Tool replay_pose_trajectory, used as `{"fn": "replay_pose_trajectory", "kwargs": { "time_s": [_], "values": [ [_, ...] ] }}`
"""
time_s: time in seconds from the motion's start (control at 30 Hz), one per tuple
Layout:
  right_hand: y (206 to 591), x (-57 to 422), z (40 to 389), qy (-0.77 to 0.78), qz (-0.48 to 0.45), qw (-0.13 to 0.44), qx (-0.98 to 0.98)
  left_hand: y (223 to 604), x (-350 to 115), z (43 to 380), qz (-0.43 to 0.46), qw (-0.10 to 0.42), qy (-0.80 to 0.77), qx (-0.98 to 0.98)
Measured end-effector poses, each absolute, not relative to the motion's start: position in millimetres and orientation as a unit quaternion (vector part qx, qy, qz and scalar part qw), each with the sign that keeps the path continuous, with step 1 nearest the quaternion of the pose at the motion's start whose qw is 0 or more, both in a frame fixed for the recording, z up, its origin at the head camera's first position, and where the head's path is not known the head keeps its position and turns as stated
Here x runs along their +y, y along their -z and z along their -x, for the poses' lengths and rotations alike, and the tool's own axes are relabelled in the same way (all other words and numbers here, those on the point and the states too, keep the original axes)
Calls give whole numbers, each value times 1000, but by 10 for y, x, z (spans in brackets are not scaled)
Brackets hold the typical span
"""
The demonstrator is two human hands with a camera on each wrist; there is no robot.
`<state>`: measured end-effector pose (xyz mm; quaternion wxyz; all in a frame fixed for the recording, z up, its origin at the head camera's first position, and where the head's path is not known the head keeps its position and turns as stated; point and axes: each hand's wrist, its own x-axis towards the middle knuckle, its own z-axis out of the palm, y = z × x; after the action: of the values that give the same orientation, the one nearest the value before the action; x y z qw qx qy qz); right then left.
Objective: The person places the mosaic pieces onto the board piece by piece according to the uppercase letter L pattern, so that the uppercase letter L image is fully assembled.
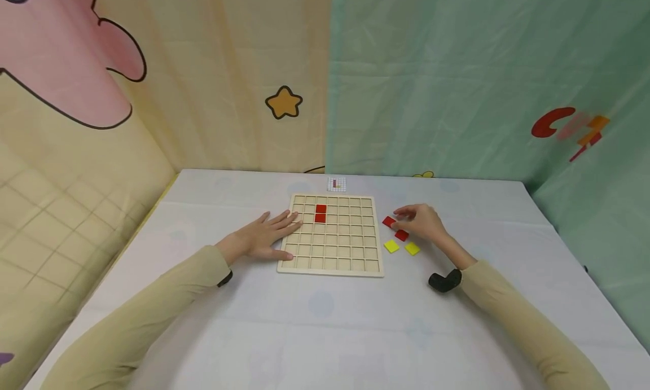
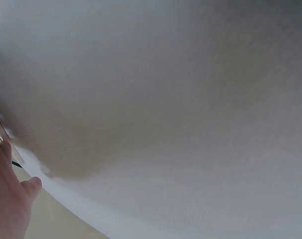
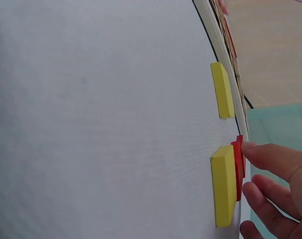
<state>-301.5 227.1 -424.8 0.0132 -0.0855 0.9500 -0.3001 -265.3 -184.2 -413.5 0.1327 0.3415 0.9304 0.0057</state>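
A square wooden grid board (image 1: 352,240) lies on the table, with two red square tiles (image 1: 320,213) set one above the other in its upper cells. My left hand (image 1: 261,237) rests with spread fingers across the board's left edge; in the left wrist view only part of the left hand (image 2: 11,194) shows, at the lower left. To the right of the board, my right hand (image 1: 421,220) hovers at two loose red tiles (image 1: 402,235), thumb and fingers apart. In the right wrist view the thumb (image 3: 263,155) is close to the red tiles (image 3: 238,169); contact is unclear.
Two yellow tiles, one nearer the board (image 1: 391,246) and one farther right (image 1: 412,248), lie in front of the loose red ones. A small printed grid card (image 1: 337,184) lies behind the board. White cloth covers the table (image 1: 325,328); patterned curtains (image 1: 457,85) hang behind it.
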Motion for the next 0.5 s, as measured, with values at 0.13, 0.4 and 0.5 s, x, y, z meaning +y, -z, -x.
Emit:
{"fn": "replay_pose_trajectory", "kwargs": {
  "time_s": [0.13, 0.4, 0.5],
  "values": [
    [4257, 2277, 2989, 297, 80, 13, 951, 4131, -1829, 2652, -345, 131, -3, 929],
    [4267, 2237, 3001, 280, 80, 20, 957, 4127, -1827, 2666, -338, 144, 9, 930],
    [4253, 2218, 3001, 277, 78, 30, 957, 4119, -1824, 2669, -339, 145, 9, 929]
  ]
}}
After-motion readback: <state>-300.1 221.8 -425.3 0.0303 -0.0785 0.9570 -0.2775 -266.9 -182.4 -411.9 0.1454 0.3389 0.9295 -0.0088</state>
